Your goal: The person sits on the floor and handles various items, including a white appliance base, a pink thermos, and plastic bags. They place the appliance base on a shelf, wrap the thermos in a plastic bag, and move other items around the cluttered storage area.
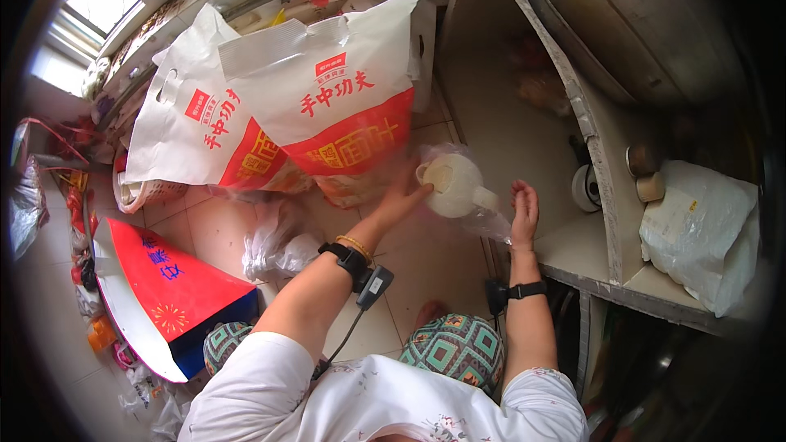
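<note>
My left hand grips the side of a round cream-coloured vessel, with the thumb lying on it. The other fingers are mostly hidden. This vessel has a small loop at its left and a stubby projection at its right. Clear plastic film is around it and trails towards my right wrist. My right hand is raised just right of the vessel, apart from it, fingers slightly curled and nothing visible in them. Beyond my left hand stand two large white-and-red printed bags.
A cabinet shelf opens on my right, with a wrapped white package in its outer compartment. Knotted plastic bags lie on the tiled floor. A red-and-blue carton and a pink basket stand at left.
</note>
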Tool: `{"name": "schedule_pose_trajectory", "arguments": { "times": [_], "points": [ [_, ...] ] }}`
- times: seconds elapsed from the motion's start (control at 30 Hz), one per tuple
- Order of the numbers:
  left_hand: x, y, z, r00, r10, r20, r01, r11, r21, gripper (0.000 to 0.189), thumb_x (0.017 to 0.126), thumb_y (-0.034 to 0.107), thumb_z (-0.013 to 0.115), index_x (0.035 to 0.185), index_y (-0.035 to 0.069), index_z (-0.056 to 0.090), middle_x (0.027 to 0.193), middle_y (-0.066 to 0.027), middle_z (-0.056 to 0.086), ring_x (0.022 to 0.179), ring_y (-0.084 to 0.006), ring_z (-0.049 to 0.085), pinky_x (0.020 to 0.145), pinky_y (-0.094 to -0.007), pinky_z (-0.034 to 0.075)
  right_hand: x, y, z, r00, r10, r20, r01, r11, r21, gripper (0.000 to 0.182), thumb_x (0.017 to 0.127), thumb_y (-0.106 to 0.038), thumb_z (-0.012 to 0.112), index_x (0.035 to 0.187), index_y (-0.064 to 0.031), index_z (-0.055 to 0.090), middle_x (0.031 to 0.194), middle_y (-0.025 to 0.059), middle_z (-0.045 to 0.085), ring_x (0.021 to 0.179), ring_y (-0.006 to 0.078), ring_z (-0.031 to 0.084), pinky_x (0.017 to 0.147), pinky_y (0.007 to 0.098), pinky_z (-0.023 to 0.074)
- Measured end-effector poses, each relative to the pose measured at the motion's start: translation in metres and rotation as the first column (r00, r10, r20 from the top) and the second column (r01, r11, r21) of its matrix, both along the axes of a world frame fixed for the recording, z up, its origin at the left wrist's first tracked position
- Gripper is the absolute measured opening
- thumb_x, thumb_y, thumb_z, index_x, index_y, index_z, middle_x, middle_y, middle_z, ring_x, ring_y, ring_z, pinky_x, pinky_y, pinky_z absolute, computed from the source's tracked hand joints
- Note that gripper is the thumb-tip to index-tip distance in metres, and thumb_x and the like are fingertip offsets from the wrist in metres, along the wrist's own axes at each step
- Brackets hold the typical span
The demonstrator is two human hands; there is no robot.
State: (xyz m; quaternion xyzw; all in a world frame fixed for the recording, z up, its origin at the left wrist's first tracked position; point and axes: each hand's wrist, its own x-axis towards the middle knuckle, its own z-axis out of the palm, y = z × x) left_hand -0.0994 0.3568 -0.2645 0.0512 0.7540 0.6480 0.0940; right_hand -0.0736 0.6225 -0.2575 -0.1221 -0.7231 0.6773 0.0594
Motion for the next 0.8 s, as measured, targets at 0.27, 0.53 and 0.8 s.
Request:
{"name": "schedule_pose_trajectory", "arguments": {
  "times": [0.27, 0.53, 0.8],
  "points": [
    [0.043, -0.012, 0.000, 0.971, -0.176, 0.159, 0.152, 0.976, 0.156, 0.066, 0.082, 0.027, 0.057, 0.136, 0.008, 0.023, 0.134, -0.0121, 0.033, 0.119, -0.0230, 0.037, 0.096, -0.0331, 0.033, -0.016, -0.036, 0.050, 0.939, 0.326, 0.111, -0.285, 0.554, 0.783, 0.026, 0.061, -0.006, 0.061, 0.085, -0.0028, 0.050, 0.087, 0.0208, 0.055, 0.082, 0.0416, 0.050, 0.070, 0.0398, 0.0439],
    [0.079, -0.074, 0.005, 0.864, 0.242, 0.442, -0.349, 0.920, 0.179, 0.060, 0.084, 0.043, 0.049, 0.128, 0.003, 0.036, 0.127, -0.0113, 0.042, 0.113, -0.0233, 0.044, 0.092, -0.0388, 0.035, 0.031, -0.024, 0.120, 0.929, 0.370, -0.014, -0.327, 0.837, 0.438, 0.021, 0.068, 0.001, 0.059, 0.088, -0.0027, 0.055, 0.078, 0.0018, 0.057, 0.074, 0.0087, 0.051, 0.067, 0.0230, 0.0422],
    [0.056, -0.068, 0.095, 0.934, 0.268, 0.236, -0.218, 0.952, -0.216, 0.066, 0.075, 0.055, 0.052, 0.113, 0.000, 0.052, 0.107, -0.0196, 0.053, 0.100, -0.0325, 0.049, 0.086, -0.0393, 0.039, 0.078, -0.036, 0.200, 0.911, 0.349, -0.222, -0.117, 0.732, 0.672, 0.013, 0.078, -0.007, 0.058, 0.089, -0.0025, 0.052, 0.083, 0.0002, 0.054, 0.078, 0.0081, 0.050, 0.071, 0.0223, 0.0406]
  ]
}}
